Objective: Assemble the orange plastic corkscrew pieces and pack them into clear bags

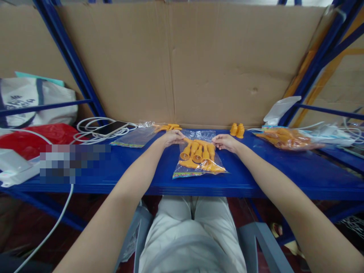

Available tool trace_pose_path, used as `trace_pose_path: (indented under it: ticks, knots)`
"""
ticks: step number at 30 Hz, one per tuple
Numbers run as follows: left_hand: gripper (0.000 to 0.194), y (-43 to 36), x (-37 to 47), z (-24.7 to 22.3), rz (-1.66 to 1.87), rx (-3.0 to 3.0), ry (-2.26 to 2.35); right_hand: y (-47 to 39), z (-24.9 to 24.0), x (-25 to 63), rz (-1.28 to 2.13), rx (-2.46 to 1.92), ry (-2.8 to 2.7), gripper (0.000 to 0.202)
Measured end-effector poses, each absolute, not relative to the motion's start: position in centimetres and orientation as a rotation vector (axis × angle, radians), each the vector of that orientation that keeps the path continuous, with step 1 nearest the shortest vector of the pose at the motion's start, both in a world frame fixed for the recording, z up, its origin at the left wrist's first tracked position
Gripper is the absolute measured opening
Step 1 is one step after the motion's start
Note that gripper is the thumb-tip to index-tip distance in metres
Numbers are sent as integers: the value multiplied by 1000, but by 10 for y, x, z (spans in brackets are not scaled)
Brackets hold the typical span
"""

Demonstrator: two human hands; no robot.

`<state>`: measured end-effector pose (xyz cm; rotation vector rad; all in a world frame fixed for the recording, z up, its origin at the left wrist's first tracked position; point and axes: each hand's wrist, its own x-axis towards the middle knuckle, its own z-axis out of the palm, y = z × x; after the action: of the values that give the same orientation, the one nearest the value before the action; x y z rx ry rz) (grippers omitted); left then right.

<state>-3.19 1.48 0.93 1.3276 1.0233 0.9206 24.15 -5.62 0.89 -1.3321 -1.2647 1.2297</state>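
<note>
In front of me on the blue table lies a clear plastic bag (202, 134) with a colourful printed strip along its near edge. Several orange plastic parts (196, 151), some with cup-shaped ends and some branching, are inside it. My left hand (173, 137) is closed in a pinch at the bag's far left corner, close to the tip of one orange part. At the far right side, my right hand (226, 143) pinches the bag's edge between thumb and fingers. What exactly lies between the fingertips is too small to see.
Left of the bag lie another clear bag (132, 137), loose orange parts (169, 127) and a phone (110, 129) on coiled white cable. Two orange pieces (237, 130) stand at the back. A filled bag (286, 138) lies right. Cardboard (199, 68) closes off the rear.
</note>
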Motion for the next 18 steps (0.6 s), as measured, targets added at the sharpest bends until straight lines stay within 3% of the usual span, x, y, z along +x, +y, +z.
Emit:
trace_pose_path:
  ticks: [18]
  knots:
    - [20, 15, -29, 6, 985, 1428, 1036, -52, 8, 242, 1196, -1317, -1256, 22]
